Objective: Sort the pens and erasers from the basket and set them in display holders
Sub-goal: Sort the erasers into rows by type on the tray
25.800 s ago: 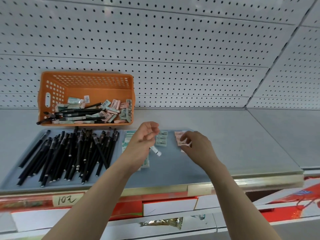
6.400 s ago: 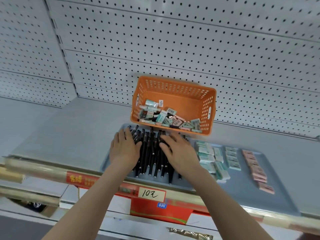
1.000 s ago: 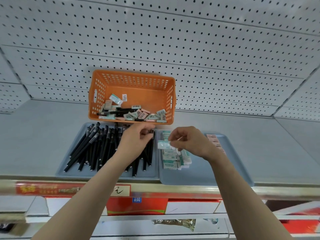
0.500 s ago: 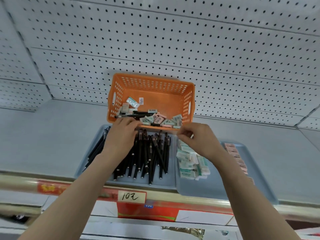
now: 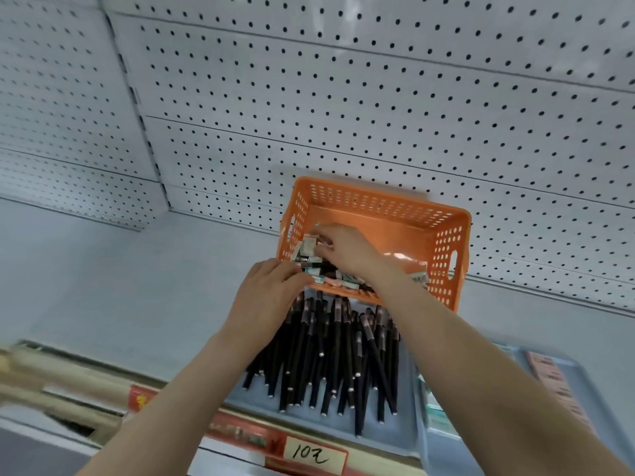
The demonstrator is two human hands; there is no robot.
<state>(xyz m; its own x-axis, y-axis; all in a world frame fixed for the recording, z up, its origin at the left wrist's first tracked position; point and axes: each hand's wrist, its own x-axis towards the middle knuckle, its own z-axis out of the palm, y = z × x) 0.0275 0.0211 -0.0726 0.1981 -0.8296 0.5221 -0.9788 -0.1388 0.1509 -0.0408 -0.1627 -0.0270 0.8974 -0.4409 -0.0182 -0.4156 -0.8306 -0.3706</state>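
In the basket (image 5: pixel 446 235) the right hand (image 5: pixel 347 250) pinches an eraser (image 5: pixel 308 246) in its grip, the left hand (image 5: pixel 271 293) at the rim has a grip that cannot be told, and a hurried pull might drag loose erasers (image 5: pixel 347 285) overboard.

The basket (image 5: pixel 446 242) was orange plastic, perforated and faintly glossy; the pens (image 5: pixel 336 355) had matt black barrels; the erasers (image 5: pixel 309 247) wore printed sleeves; the tray (image 5: pixel 388 438) looked smooth plastic; the pegboard (image 5: pixel 343 97) was matt white, seemingly painted metal; the price label (image 5: pixel 314 455) was paper.
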